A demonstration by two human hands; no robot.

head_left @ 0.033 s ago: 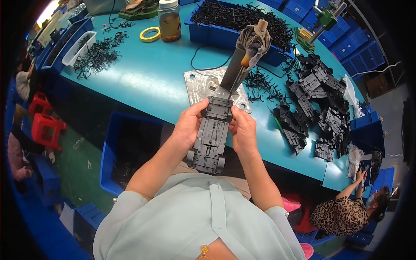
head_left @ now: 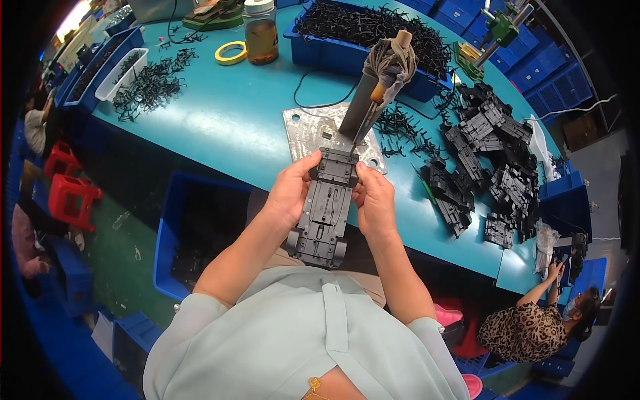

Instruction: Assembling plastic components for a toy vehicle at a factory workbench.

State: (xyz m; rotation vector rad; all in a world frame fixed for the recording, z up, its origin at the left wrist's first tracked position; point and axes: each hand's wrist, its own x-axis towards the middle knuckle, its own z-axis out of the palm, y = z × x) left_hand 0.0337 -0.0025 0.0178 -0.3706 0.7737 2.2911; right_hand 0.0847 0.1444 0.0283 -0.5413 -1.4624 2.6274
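Note:
Between my two hands is a black plastic toy car chassis (head_left: 327,207), its wide wheel-arch end toward my body and its far end by the metal stand. My left hand (head_left: 291,190) grips its left edge near the far end, thumb on top. Opposite, my right hand (head_left: 375,199) pinches the right edge with the fingers curled below. Just past the chassis stands an upright metal post (head_left: 360,105) on a steel base plate (head_left: 303,137). A tool with an orange handle (head_left: 379,93) and cloth wrapping (head_left: 393,60) is fixed to the post, its thin tip pointing down near the chassis's far end.
A heap of black chassis (head_left: 493,147) covers the table's right side. Behind the post sits a blue bin of small black parts (head_left: 320,50); more parts (head_left: 150,83) lie at left. A jar (head_left: 261,33), yellow tape (head_left: 231,53), a floor bin (head_left: 167,247) and a co-worker (head_left: 533,327) are around.

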